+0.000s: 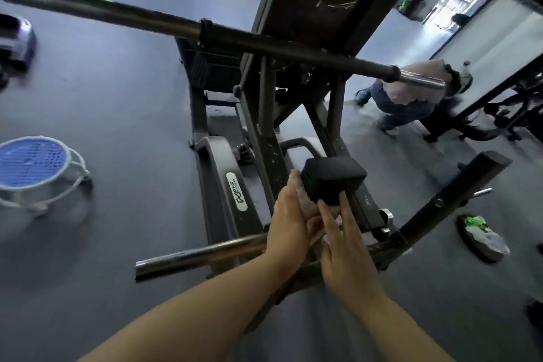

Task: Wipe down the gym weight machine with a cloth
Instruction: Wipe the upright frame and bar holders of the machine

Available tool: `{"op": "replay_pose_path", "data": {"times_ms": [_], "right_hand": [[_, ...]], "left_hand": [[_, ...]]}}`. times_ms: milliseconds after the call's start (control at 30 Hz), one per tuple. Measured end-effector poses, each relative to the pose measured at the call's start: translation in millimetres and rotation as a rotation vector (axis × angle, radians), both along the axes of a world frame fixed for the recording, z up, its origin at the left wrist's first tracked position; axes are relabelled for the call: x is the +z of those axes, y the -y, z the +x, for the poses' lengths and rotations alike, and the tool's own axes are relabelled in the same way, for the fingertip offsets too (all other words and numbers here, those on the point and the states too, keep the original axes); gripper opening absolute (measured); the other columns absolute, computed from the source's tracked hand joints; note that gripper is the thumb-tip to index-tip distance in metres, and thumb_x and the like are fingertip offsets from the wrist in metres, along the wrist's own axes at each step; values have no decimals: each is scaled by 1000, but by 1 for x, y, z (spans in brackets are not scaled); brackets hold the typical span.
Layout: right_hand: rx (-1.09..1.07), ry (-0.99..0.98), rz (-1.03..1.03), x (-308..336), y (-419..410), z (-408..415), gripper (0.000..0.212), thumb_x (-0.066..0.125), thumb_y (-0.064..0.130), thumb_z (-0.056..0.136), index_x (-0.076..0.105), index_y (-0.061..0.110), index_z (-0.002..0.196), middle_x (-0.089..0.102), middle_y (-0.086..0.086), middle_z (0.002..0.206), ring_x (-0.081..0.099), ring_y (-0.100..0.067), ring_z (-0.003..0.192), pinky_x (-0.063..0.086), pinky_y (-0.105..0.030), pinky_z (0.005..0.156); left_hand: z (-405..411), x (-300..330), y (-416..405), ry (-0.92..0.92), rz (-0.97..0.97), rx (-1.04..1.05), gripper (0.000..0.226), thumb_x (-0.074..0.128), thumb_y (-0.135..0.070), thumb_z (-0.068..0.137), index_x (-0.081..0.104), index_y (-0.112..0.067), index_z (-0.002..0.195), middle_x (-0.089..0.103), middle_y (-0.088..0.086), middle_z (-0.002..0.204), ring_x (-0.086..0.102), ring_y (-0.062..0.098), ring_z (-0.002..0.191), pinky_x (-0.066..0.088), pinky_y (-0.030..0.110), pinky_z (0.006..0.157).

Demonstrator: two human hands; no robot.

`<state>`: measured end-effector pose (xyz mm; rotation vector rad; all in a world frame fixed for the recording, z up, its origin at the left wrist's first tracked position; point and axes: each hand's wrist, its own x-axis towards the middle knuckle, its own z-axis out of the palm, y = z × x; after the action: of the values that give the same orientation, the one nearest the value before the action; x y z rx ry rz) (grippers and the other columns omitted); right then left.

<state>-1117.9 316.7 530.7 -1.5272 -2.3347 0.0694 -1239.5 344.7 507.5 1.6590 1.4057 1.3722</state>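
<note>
Both hands meet at the black pad (pixel 333 178); left hand (pixel 286 228) presses a pale cloth (pixel 305 198); right hand (pixel 343 247) lies flat, fingers spread.

The weight machine (pixel 264 132) is dark grey to black, with a white oval label (pixel 236 191) lettered in black. Its pad (pixel 332 178) is matt black. The floor (pixel 123 103) is plain blue-grey. The stool (pixel 32 167) at left has a blue perforated seat on a white frame. The near bar (pixel 199 256) is silvery with a rusty-brown tinge.
</note>
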Motion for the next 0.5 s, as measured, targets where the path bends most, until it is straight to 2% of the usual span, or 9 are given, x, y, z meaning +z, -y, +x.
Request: {"op": "replay_pose_path", "data": {"times_ms": [33, 67, 133, 167, 200, 267, 333, 400, 500], "right_hand": [[27, 34, -6, -2, -2, 6, 98, 64, -2, 79, 9, 34, 151, 0, -6, 158, 29, -32, 135, 43, -39, 95], [42, 87, -6, -5, -4, 12, 97, 70, -1, 75, 16, 28, 150, 4, -10, 157, 31, -34, 135, 41, -39, 95], [87, 186, -2, -10, -7, 23, 89, 69, 7, 76, 20, 23, 149, 10, -15, 156, 32, -38, 136, 35, -41, 97], [117, 208, -10, -13, -8, 28, 81, 60, 12, 81, 17, 22, 149, 10, -15, 156, 29, -39, 137, 32, -44, 100], [148, 221, -25, -18, -9, 32, 74, 46, 17, 84, 13, 22, 150, 9, -14, 156, 27, -39, 138, 30, -45, 102], [211, 211, -76, -30, -8, 40, 71, 30, 21, 83, 7, 21, 150, 5, -10, 157, 25, -40, 139, 27, -44, 104], [270, 202, -119, -45, -4, 49, 73, 33, 18, 84, 5, 15, 151, -1, -4, 158, 23, -36, 141, 27, -43, 106], [334, 218, -153, -57, 0, 58, 76, 39, 17, 87, -2, 13, 151, -10, 2, 158, 12, -27, 145, 25, -42, 111], [405, 240, -249, -66, 2, 62, 92, 45, 14, 94, -30, 32, 143, -21, 8, 156, -12, -7, 144, 12, -35, 118]], "left_hand": [[5, -4, 3, -34, 3, 29, 38, 36, -56, 96, 17, -71, 124, 48, -29, 116, 52, -1, 107, 46, 18, 91], [11, -10, 5, -48, -7, 71, 39, 38, -57, 95, 20, -65, 129, 47, -27, 117, 52, -1, 106, 48, 22, 91], [28, -27, 6, 84, -66, 157, 62, 31, -73, 86, 36, -33, 132, 52, -7, 118, 55, 11, 104, 51, 38, 89], [36, -37, 4, 117, -102, 212, 67, 31, -74, 85, 38, -24, 130, 52, 1, 122, 54, 19, 110, 50, 44, 92], [43, -49, 2, 94, -121, 271, 63, 37, -67, 89, 35, -23, 135, 47, 7, 134, 47, 25, 124, 43, 46, 103], [54, -69, 5, -9, -73, 382, 69, 53, -37, 95, 9, -34, 148, 11, -1, 158, 13, 18, 146, 15, 36, 120], [63, -88, 16, -119, 27, 458, 80, 52, -20, 95, -4, -33, 150, -13, -15, 157, -6, 9, 146, -3, 27, 119], [71, -107, 30, -270, 131, 485, 71, 45, -24, 92, 5, -22, 152, -14, -10, 158, -6, 15, 146, -4, 33, 119], [79, -134, 41, -472, 170, 494, 80, 42, -32, 85, -1, -20, 152, -14, -2, 159, -8, 20, 146, 0, 43, 118]]}}
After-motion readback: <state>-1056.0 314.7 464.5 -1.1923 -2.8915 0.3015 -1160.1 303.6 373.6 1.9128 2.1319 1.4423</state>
